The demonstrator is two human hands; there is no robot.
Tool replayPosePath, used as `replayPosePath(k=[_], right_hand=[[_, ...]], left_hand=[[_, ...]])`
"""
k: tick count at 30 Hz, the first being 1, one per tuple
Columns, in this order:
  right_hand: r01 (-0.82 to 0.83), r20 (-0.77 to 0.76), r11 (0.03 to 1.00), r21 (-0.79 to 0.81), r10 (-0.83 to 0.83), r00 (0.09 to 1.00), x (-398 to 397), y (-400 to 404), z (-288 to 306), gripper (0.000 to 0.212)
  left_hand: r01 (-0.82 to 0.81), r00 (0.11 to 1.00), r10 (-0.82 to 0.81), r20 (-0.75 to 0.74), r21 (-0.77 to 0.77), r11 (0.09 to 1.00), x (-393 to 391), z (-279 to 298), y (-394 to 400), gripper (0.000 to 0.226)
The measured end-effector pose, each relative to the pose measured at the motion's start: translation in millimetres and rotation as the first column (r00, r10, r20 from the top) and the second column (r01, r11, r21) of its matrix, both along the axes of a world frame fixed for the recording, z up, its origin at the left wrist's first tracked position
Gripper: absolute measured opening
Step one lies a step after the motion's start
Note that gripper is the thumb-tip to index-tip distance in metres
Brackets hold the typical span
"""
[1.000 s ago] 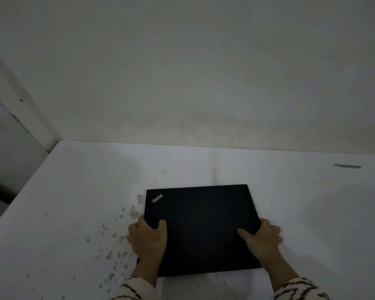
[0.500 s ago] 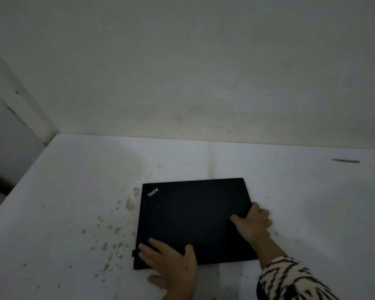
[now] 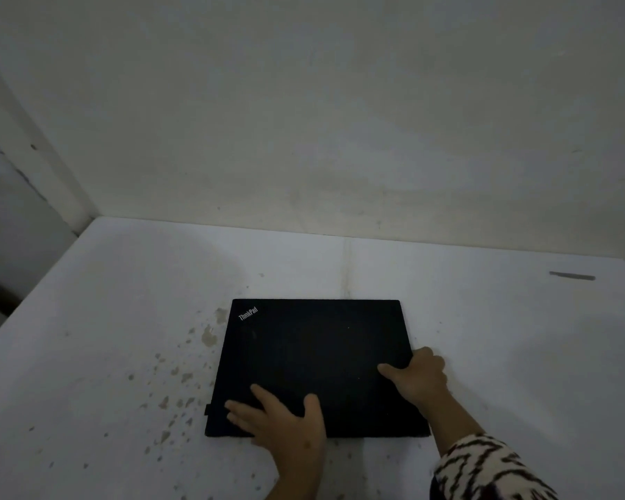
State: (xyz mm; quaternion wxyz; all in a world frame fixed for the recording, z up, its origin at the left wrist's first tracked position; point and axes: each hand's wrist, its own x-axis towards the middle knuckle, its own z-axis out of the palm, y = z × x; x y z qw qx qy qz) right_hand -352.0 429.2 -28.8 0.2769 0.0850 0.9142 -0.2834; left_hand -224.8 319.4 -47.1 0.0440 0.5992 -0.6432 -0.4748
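Item 1: black laptop (image 3: pixel 314 366), closed, flat on the white desk (image 3: pixel 105 337), centre, close to us. Our left hand (image 3: pixel 285 424) lay flat on its front left corner with fingers spread, we judged to pin it down. Our right hand (image 3: pixel 419 380) gripped the right edge, thumb on top, likely to steady or lift it. Silver lettering (image 3: pixel 248 313) at the rear left corner read "ThinkPad". Brownish stains (image 3: pixel 208 335) marked the desk beside it.

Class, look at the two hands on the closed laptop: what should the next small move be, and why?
Probably lift the left hand off the laptop, if opening it is the aim. It lies closed and flat on the table; that hand rests flat on its near-left corner, which would hold it shut, while the right hand grips the right edge.
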Motion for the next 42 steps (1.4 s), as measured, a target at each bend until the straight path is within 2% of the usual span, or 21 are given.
replayPosePath(k=[6,10,13,17,19,21,23,25,26,29,34,40,42], right_hand=[[0.026,0.087,0.992,-0.121,-0.016,0.996,5,2,-4,0.071],[0.054,0.169,0.975,-0.215,-0.018,0.985,16,2,-10,0.079],[0.069,0.192,0.972,-0.223,-0.025,0.981,29,-4,-17,0.08],[0.055,0.262,0.98,-0.189,-0.004,0.965,34,-14,-20,0.079],[0.013,0.276,0.992,-0.128,0.023,0.961,32,-18,-17,0.09],[0.001,0.199,0.998,-0.057,0.01,0.98,28,-19,-14,0.114],[0.024,0.027,0.997,-0.075,-0.022,0.999,21,-18,-12,0.122],[0.006,-0.106,0.996,-0.089,-0.015,0.994,9,-15,-13,0.117],[-0.043,-0.138,0.998,-0.043,0.037,0.99,3,-15,-14,0.112],[-0.216,-0.172,0.971,0.1,0.23,0.958,-11,-15,-14,0.093],[-0.368,-0.24,0.922,0.121,0.387,0.89,-22,-22,-17,0.075],[-0.44,-0.264,0.893,0.095,0.448,0.854,-30,-25,-14,0.049],[-0.441,-0.246,0.893,0.093,0.45,0.859,-30,-23,-13,0.048]], left_hand=[[-0.057,0.996,0.052,-0.067,-0.075,0.996,-1,0,-29,0.077],[-0.059,0.99,0.04,-0.138,-0.138,0.989,-5,-2,-51,0.067],[-0.057,0.977,0.019,-0.212,-0.175,0.983,-7,-3,-72,0.059],[-0.032,0.972,-0.008,-0.236,-0.167,0.985,-14,0,-91,0.056],[-0.034,0.973,-0.002,-0.229,-0.157,0.987,-17,1,-93,0.058],[-0.039,0.979,0.004,-0.204,-0.168,0.985,-17,1,-90,0.063],[-0.061,0.98,0.029,-0.197,-0.158,0.986,-17,1,-81,0.071],[-0.099,0.974,0.077,-0.214,-0.091,0.991,-14,-1,-64,0.077],[-0.107,0.972,0.093,-0.215,-0.057,0.993,-12,-2,-54,0.08],[-0.052,0.985,0.045,-0.166,-0.037,0.998,-2,-12,-24,0.086],[0.018,0.999,-0.02,-0.03,-0.062,0.998,1,-15,-13,0.089],[-0.017,0.993,0.01,-0.119,-0.056,0.998,1,-10,-14,0.083],[-0.042,0.988,0.038,-0.15,-0.023,0.999,1,-7,-16,0.079]])
